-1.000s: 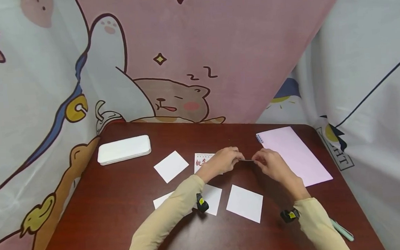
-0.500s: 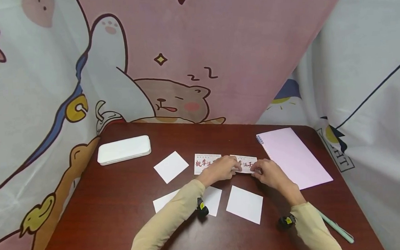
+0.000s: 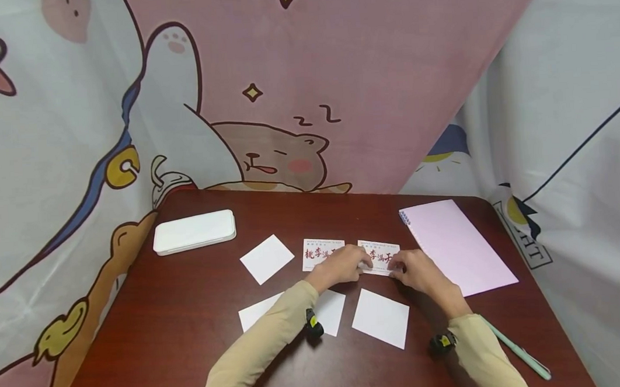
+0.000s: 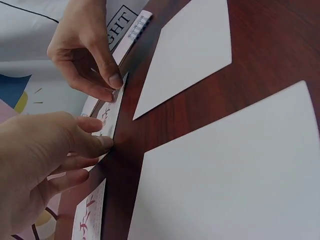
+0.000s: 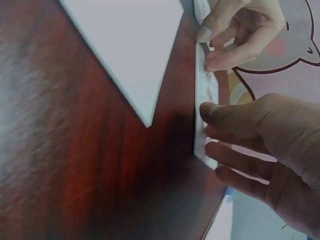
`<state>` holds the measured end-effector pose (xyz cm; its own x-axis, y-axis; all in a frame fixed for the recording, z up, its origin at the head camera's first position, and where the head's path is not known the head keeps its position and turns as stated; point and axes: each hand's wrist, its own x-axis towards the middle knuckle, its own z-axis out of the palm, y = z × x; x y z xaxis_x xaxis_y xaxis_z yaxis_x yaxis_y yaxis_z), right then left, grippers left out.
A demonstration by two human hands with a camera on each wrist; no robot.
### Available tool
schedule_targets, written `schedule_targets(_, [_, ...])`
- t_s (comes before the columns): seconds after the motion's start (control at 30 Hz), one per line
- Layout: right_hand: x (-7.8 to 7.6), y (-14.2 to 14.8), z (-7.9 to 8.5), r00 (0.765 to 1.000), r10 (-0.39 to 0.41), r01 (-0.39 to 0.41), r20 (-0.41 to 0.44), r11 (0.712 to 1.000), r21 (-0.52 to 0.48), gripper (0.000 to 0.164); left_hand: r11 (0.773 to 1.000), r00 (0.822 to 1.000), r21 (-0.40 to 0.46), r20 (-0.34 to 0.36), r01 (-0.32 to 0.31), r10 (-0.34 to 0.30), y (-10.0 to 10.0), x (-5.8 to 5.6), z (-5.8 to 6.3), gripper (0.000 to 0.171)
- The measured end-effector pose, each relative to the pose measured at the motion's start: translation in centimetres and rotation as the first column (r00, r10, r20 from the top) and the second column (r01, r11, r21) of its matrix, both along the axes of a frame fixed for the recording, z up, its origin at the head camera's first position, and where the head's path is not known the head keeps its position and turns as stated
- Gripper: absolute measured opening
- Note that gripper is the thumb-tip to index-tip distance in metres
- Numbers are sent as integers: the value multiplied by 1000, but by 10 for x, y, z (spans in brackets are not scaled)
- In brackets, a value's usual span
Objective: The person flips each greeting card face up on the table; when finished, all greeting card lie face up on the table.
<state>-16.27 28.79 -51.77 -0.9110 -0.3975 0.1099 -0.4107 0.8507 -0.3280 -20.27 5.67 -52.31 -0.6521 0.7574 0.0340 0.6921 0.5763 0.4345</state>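
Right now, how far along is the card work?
Apparently done: one rectangular white paper card with red characters lies printed side up. In hand: a second, matching white card, held by the left hand and right hand. Probably left: the plain white paper cards, lying askew with no printing visible.

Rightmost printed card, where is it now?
In the head view, the printed card is right of centre, between the left hand and right hand, both touching it; the pink notebook is to its right.
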Motion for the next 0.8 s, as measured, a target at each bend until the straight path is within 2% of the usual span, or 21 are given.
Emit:
schedule_targets(0.2, [-9,-8,12,999,38,-36,39,999,-40,16,998,999,41,-7,-49,50,-19,-3,11,27])
schedule_targets(0.33, [-16,-18,24,997,72,-70,28,995,-71,19,993,994,38,10,-111,110,-36,-5,21,27])
schedule_targets(0.53, [-27,-42,39,994,101,-97,36,991,-90,24,976,980,97,43,-196,193,-64,-7,24,32])
schedule_targets(0.67, [-36,-63,47,988,147,-140,51,983,-121,33,951,960,141,96,-274,262,-89,-7,27,36])
schedule_targets(0.8, [-46,-87,54,981,183,-171,71,975,-145,40,919,929,146,119,-365,350,-116,-2,32,43])
